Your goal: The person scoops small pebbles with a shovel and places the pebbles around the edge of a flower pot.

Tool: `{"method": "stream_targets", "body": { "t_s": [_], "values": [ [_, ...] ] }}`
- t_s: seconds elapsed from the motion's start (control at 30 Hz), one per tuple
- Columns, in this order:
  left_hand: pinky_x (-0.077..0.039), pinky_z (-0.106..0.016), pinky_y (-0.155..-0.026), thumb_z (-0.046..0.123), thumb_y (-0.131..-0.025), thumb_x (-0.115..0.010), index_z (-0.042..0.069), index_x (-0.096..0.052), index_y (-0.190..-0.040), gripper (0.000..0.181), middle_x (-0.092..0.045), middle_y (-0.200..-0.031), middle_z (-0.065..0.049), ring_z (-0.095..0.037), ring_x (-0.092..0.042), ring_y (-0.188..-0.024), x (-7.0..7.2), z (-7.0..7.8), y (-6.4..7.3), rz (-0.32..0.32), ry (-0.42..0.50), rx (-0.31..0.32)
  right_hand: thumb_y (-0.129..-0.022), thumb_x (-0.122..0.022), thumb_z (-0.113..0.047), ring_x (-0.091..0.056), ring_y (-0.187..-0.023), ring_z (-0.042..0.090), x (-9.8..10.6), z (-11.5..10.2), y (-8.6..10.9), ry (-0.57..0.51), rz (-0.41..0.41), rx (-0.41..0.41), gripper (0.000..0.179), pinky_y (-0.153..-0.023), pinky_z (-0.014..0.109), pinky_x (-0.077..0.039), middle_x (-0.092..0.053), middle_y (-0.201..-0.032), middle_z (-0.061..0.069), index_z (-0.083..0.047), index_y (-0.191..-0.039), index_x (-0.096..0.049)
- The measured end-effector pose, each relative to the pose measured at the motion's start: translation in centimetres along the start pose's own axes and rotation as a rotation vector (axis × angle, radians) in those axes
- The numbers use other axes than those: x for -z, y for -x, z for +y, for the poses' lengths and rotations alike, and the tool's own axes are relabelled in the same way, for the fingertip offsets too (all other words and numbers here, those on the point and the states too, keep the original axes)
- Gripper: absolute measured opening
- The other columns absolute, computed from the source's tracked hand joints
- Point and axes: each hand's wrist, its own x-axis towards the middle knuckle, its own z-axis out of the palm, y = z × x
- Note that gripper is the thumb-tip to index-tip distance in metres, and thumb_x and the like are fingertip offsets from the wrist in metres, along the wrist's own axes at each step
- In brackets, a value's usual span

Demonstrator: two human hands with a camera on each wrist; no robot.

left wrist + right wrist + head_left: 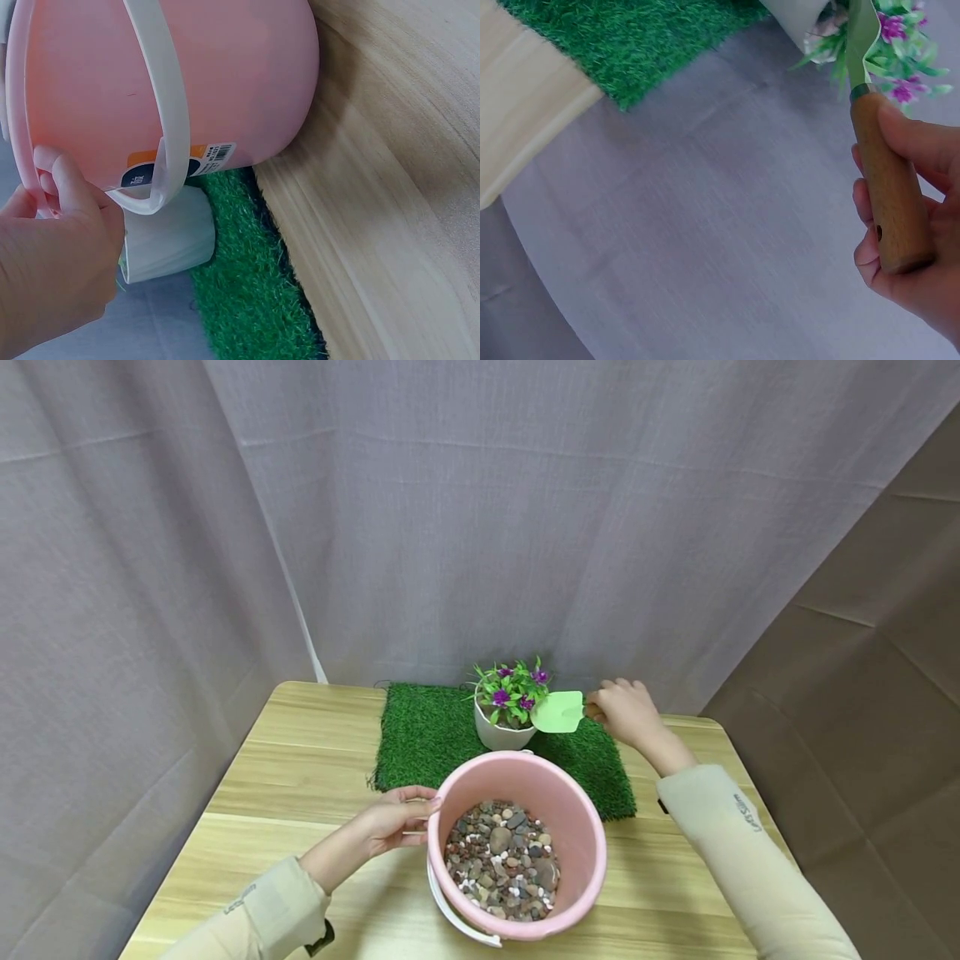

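A pink bucket [585, 860] with pebbles [502, 860] on its bottom stands at the front of the table. My left hand [401, 820] grips its rim on the left side; the left wrist view shows thumb and fingers pinching that rim [21, 135]. By its wooden handle [891, 180], my right hand [626, 714] holds a small light-green trowel [558, 712]. The trowel's blade is tilted at the right edge of a white flowerpot [504, 737] with purple flowers and green leaves [501, 697]. Whether blade and pot touch, I cannot tell.
Under the pot lies a green artificial-grass mat [423, 727] on the wooden table [307, 760]. The bucket's white handle [457, 920] hangs down at its front left. Grey curtains [480, 527] stand behind the table, with a brownish one [862, 693] on the right.
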Motion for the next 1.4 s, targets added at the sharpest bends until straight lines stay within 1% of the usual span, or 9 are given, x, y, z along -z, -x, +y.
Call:
{"method": "stream_targets", "body": {
  "t_s": [0.13,0.27,0.33,0.47,0.7,0.9,1.1,1.23,1.4],
  "values": [
    [-0.06,-0.018,-0.064,0.009,-0.091,-0.058,0.005,-0.055,-0.109,0.018,-0.064,-0.079,0.002,-0.005,-0.063,-0.067,-0.1,0.0,-0.1,0.001,-0.003,-0.001,-0.08,-0.07,-0.006,-0.05,-0.069,0.027,1.0,-0.1,1.1,0.011,0.018,0.011,0.017,-0.064,0.042,-0.045,-0.056,-0.072,0.005,-0.014,-0.069,-0.06],
    [-0.06,-0.018,-0.065,0.01,-0.091,-0.059,0.004,-0.055,-0.11,0.021,-0.065,-0.08,0.002,-0.005,-0.063,-0.068,-0.2,0.0,-0.1,0.0,-0.006,0.002,-0.08,-0.071,-0.006,-0.052,-0.07,0.027,1.7,-0.3,2.4,0.005,0.06,0.026,0.007,-0.063,0.043,-0.046,-0.059,-0.075,0.005,-0.013,-0.082,-0.069],
    [-0.06,-0.018,-0.065,0.01,-0.091,-0.059,0.004,-0.054,-0.111,0.022,-0.065,-0.08,0.002,-0.005,-0.063,-0.068,-0.2,0.1,0.0,-0.001,-0.008,0.001,-0.08,-0.072,-0.008,-0.053,-0.071,0.027,2.0,-0.4,3.1,0.004,0.078,0.036,0.01,-0.062,0.042,-0.046,-0.061,-0.077,0.005,-0.013,-0.088,-0.072],
    [-0.059,-0.017,-0.065,0.011,-0.09,-0.06,0.003,-0.054,-0.111,0.024,-0.065,-0.08,0.001,-0.005,-0.063,-0.069,-0.1,0.2,0.1,-0.003,-0.007,-0.001,-0.079,-0.072,-0.009,-0.054,-0.072,0.026,2.9,-0.9,4.1,0.011,0.095,0.069,0.014,-0.061,0.04,-0.046,-0.062,-0.08,0.006,-0.013,-0.093,-0.072],
    [-0.06,-0.018,-0.066,0.011,-0.09,-0.061,0.002,-0.054,-0.112,0.025,-0.066,-0.079,0.002,-0.005,-0.064,-0.069,0.0,0.2,0.2,0.004,-0.007,0.004,-0.076,-0.074,-0.006,-0.056,-0.075,0.025,4.2,-1.9,5.3,-0.045,0.089,0.115,0.019,-0.062,0.038,-0.046,-0.065,-0.085,0.006,-0.013,-0.094,-0.072],
    [-0.06,-0.018,-0.066,0.011,-0.09,-0.061,0.004,-0.055,-0.11,0.023,-0.066,-0.079,0.002,-0.005,-0.064,-0.068,0.0,0.3,0.2,0.003,-0.007,0.005,-0.073,-0.076,-0.004,-0.057,-0.074,0.025,4.7,-2.4,5.8,-0.06,0.127,0.154,0.022,-0.062,0.038,-0.049,-0.066,-0.086,0.007,-0.011,-0.094,-0.072],
    [-0.06,-0.019,-0.066,0.011,-0.09,-0.061,0.007,-0.057,-0.106,0.017,-0.066,-0.079,0.002,-0.006,-0.064,-0.069,-0.1,0.2,0.2,0.007,-0.003,0.009,-0.07,-0.079,-0.006,-0.057,-0.074,0.021,5.0,-2.9,6.4,-0.094,0.171,0.226,0.022,-0.061,0.035,-0.047,-0.065,-0.083,0.002,-0.012,-0.091,-0.072],
    [-0.06,-0.019,-0.066,0.011,-0.09,-0.061,0.007,-0.057,-0.106,0.017,-0.066,-0.079,0.002,-0.006,-0.064,-0.07,-0.1,0.2,0.2,0.002,-0.002,0.007,-0.068,-0.08,-0.007,-0.057,-0.075,0.018,5.0,-3.6,6.9,-0.122,0.19,0.282,0.023,-0.066,0.038,-0.05,-0.063,-0.08,-0.001,-0.013,-0.088,-0.072],
    [-0.06,-0.018,-0.065,0.011,-0.09,-0.061,0.005,-0.056,-0.109,0.021,-0.066,-0.079,0.001,-0.006,-0.064,-0.069,0.0,0.1,0.2,0.002,-0.003,0.006,-0.068,-0.079,-0.005,-0.06,-0.079,0.02,4.9,-4.7,7.4,-0.128,0.141,0.285,0.025,-0.073,0.043,-0.054,-0.065,-0.084,0.0,-0.011,-0.092,-0.073]
  ]
}}
